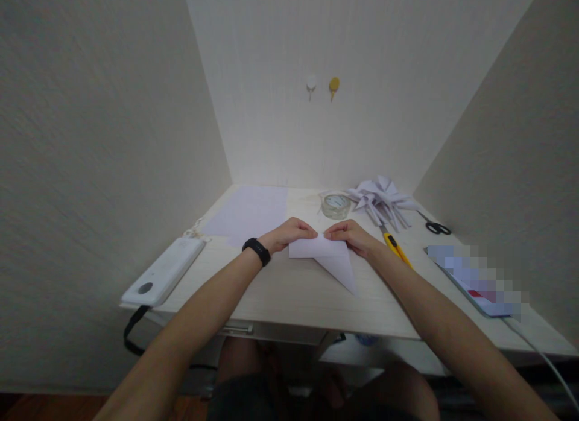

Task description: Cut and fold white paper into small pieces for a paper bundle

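A folded sheet of white paper (323,248) lies on the desk in front of me, with a straight band along its top and a pointed flap hanging down to the right. My left hand (296,231) pinches its upper edge between thumb and fingers. A short way to the right, my right hand (347,235) grips the same edge, the two thumbs close together. Behind my left hand, flat white paper (253,208) rests on the desk. Past my right hand lies a yellow utility knife (396,248), partly hidden by my forearm.
A roll of clear tape (336,206) sits near the back wall beside a pile of folded paper pieces (382,198). Black-handled scissors (438,228) and a cabled tablet or phone (470,282) lie right. A white power bank-like device (165,271) occupies the left edge.
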Tool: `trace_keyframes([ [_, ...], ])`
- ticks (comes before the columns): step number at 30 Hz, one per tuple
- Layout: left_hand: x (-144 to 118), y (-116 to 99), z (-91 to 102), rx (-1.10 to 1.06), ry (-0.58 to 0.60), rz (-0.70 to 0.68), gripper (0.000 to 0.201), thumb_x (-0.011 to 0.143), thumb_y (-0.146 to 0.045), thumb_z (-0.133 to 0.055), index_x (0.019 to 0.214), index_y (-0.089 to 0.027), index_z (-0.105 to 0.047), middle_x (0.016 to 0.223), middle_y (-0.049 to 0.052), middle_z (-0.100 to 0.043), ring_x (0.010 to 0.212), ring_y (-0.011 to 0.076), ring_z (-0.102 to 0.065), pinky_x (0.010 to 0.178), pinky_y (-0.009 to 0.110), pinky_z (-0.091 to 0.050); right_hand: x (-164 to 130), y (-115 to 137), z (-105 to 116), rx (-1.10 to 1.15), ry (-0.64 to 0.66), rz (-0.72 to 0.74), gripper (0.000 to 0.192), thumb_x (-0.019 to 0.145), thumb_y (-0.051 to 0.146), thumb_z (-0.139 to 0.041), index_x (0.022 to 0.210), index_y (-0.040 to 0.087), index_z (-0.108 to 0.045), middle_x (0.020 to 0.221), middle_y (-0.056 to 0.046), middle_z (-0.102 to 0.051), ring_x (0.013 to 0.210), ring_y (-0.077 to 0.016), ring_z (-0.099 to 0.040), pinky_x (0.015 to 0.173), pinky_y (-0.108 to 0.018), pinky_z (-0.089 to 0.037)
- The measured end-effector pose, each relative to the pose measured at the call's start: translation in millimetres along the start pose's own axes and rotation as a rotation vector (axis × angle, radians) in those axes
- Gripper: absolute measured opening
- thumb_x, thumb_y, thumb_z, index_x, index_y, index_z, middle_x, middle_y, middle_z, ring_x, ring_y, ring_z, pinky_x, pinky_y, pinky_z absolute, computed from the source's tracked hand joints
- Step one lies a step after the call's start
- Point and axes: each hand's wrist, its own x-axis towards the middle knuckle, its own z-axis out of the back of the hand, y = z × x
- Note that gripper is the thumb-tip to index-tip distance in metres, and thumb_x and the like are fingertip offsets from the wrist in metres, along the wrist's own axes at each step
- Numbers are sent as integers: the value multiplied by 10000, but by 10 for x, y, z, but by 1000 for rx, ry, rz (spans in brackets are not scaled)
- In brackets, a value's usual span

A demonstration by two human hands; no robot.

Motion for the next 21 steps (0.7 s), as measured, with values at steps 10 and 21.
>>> trace_keyframes([
  [10, 7, -29, 43, -16, 26, 43, 143, 649, -232, -777, 698, -102, -742, 645, 47, -676, 544, 104, -559, 516, 223, -419, 5, 27, 196, 15, 23, -61, 243, 461, 260, -849, 647, 126, -768, 598, -54, -701, 536, -136, -557, 557, -286, -376],
  [21, -56, -124, 332, -68, 80, 150, 190, 671, -232, -795, 771, -80, -739, 706, 118, -739, 596, 166, -682, 623, 292, -565, 22, 41, 352, 84, -22, -59, 191, 462, 197, -817, 625, 124, -751, 589, -52, -694, 534, -141, -570, 544, -281, -374],
])
